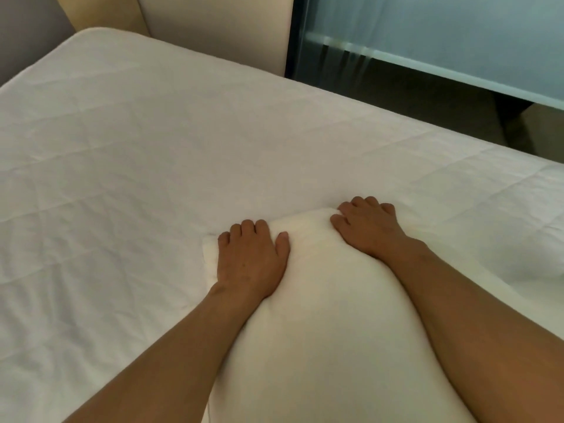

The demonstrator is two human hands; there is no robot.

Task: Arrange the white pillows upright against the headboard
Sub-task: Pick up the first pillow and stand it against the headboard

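A plump white pillow [320, 300] lies on the white quilted mattress [137, 154], its far short end pointing away from me. My left hand [253, 257] curls over the pillow's far left corner, fingers wrapped around the edge. My right hand [366, 227] grips the far right corner the same way. Both forearms run along the pillow's sides. The edge of a second white pillow [537, 257] shows at the right. No headboard is in view.
Past the bed's far side stands a cream upholstered panel [213, 22]. A dark-framed frosted glass partition [427, 29] rises at the upper right, with dark floor [396, 87] below it. A grey surface [24, 32] sits at the top left.
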